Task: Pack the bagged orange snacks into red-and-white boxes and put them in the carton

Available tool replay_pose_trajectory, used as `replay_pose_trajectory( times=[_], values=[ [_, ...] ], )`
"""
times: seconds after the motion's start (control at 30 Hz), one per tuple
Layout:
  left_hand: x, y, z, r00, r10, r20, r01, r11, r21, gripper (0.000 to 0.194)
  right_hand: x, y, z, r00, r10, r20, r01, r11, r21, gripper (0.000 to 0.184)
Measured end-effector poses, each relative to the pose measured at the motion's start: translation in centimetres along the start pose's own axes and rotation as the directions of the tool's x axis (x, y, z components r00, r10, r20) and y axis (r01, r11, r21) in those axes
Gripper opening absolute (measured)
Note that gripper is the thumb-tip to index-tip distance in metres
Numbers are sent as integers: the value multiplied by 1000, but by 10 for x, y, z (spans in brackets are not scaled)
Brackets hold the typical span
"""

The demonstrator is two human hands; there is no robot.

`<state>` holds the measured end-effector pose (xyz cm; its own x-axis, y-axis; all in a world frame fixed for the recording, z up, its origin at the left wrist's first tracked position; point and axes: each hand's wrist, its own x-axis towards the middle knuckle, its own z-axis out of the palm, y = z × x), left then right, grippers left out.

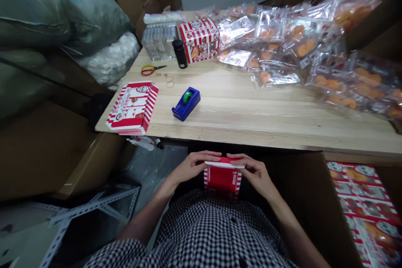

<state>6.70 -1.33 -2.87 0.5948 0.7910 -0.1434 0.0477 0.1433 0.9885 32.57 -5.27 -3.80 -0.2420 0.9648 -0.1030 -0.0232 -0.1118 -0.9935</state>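
A red-and-white striped cardboard box (222, 180) stands between the hands, just off the near edge of the wooden table (276, 119). The left hand (191, 166) and right hand (253, 172) are both partly closed, holding it from either side, with fingers curved over its white top flap (224, 164) and fingertips nearly meeting.

On the table, toward its left end, lies a stack of flat printed box blanks (132, 106), with a blue tape dispenser (186, 103) just beside it. Farther along are red-handled scissors (153, 69), a black bottle (180, 53), and a finished striped box (198, 39). Bagged orange pastries (345, 83) cover the table's right end.
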Motion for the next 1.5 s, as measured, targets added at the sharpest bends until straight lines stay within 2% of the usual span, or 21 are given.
replay_pose_trajectory(
  times=[0.1, 0.27, 0.4, 0.5, 0.67, 0.93, 1.23, 1.4, 1.5],
  values=[
    [1, 14, -4, 998, -5, 68, 3, 999, 37, 29, 4, -14, -4, 997, 0, 82, 4, 999, -49, 12],
    [7, 32, -5, 997, 16, 75, -30, 982, 186, 27, 10, -30, -5, 989, 36, 146, -16, 990, -140, 11],
    [18, 31, -8, 997, 59, 41, -69, 951, 301, 32, 20, -30, -5, 987, 46, 156, -16, 982, -186, 24],
    [26, 24, -10, 997, 70, 36, -78, 942, 326, 29, 28, -28, -7, 990, 45, 136, -16, 978, -206, 21],
    [30, 17, -8, 999, 34, 17, -38, 952, 303, 24, 33, -25, -8, 988, 107, 115, -82, 976, -201, 18],
    [28, 18, -6, 999, 0, -39, 10, 966, 260, 23, 37, -27, -8, 991, 83, 109, -55, 971, -231, 16],
    [18, 13, -8, 998, -41, -38, 46, 989, 143, 27, 21, -26, -1, 976, 163, 143, -157, 986, -53, 28],
    [14, 11, -13, 998, -54, -20, 55, 996, 70, 28, 21, -27, 1, 954, 245, 170, -258, 965, 56, 32],
    [12, 8, -15, 997, -78, -20, 78, 997, 18, 28, 21, -28, 2, 946, 256, 200, -276, 958, 79, 33]
  ],
)
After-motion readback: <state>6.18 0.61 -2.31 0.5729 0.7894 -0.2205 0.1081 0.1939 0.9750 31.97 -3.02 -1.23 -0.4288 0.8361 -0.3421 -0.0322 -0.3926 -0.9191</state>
